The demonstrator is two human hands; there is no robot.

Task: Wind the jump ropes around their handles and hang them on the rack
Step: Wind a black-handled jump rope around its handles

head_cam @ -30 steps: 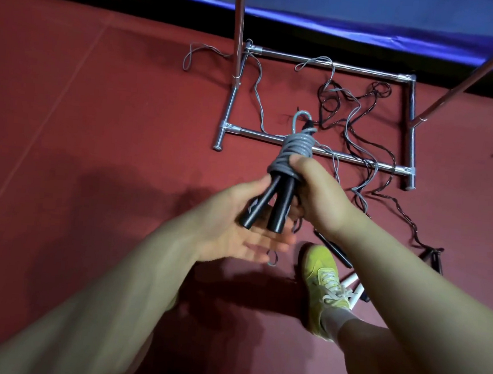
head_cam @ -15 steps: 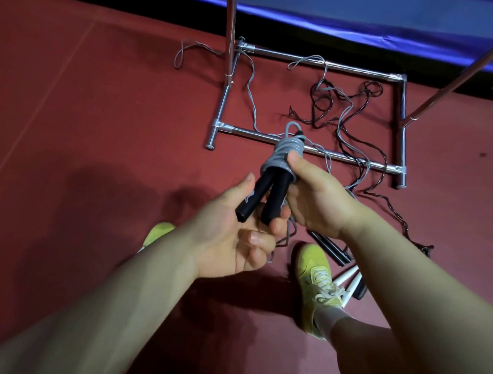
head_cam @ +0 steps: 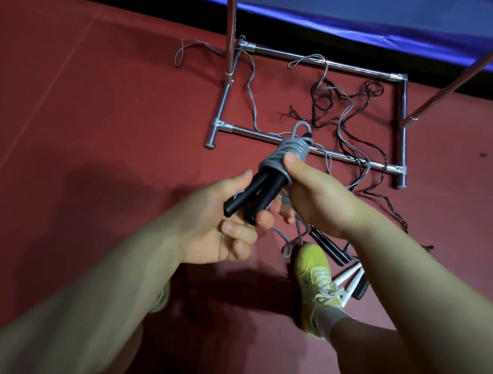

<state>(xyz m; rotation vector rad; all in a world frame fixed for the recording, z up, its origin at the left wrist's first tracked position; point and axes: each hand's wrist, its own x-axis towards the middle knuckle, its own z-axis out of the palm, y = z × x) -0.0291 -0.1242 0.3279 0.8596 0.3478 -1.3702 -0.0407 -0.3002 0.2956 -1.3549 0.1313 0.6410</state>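
the jump rope (head_cam: 283, 163) is up in the air between the two hands, in front of the rack (head_cam: 311, 150) that stands on the red floor (head_cam: 96, 114). its grey cord is wound in tight rings around the top of the two black handles (head_cam: 253, 196), and a small loop pokes out at the very top.

the right hand (head_cam: 318, 199) holds the wound part, its grip pinching the rings with the thumb pressed on top. a second ago the left hand (head_cam: 224, 223) lay flat and loose under the handles. now its fingers are bent up more, so its grip is half curled under the handle ends and the thumb sits beside them. the whole bundle has also dropped a bit lower and come closer to the body.

i think this means the winding of this rope is almost done. the left hand looks ready to take the handles, so the right hand can tuck in the last bit of cord. after that this rope can go up on the rack.

there is more to do. loose cords (head_cam: 350, 115), grey and dark, lie in a tangle on the floor inside the rack's base. more handles, black ones (head_cam: 328, 247) and white ones (head_cam: 350, 278), lie just beside the yellow shoe (head_cam: 314, 279).
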